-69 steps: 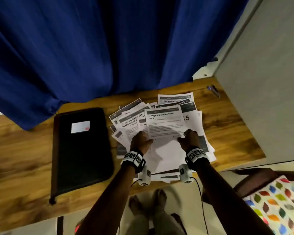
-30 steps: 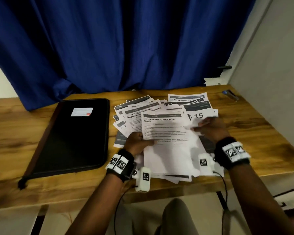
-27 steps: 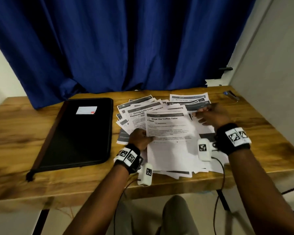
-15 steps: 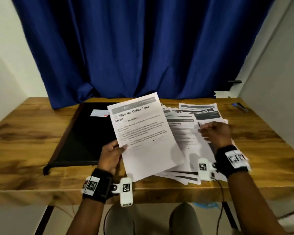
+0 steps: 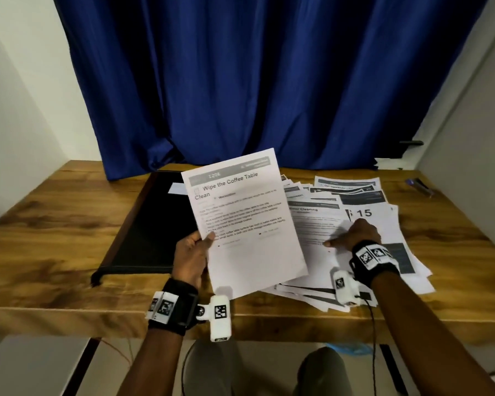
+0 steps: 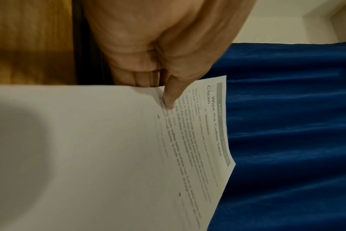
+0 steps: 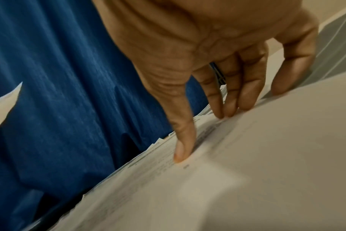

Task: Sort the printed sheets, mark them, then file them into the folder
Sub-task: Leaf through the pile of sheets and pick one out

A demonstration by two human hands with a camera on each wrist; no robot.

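My left hand [image 5: 193, 252] pinches the left edge of a printed sheet [image 5: 246, 221] headed "Wipe the Coffee Table Clean", thumb on top [image 6: 171, 96], and holds it tilted up above the table. A loose pile of printed sheets [image 5: 363, 224] is spread over the right half of the table. My right hand [image 5: 352, 235] rests on the pile, its straight fingers [image 7: 229, 100] and thumb pressing the top "Mirror Cleaning" sheet [image 5: 315, 224]. A closed black folder [image 5: 155, 230] lies flat to the left, partly hidden behind the raised sheet.
The wooden table [image 5: 46, 235] stands against a blue curtain [image 5: 255, 81]. A pen [image 5: 419, 186] lies at the far right corner, near a grey wall. A white label [image 5: 176, 188] sits on the folder. My knees show below the front edge.
My left hand has lifted the "Wipe the Coffee Table" sheet off the pile and carried it left, above the folder. My right hand stays pressed on the pile.
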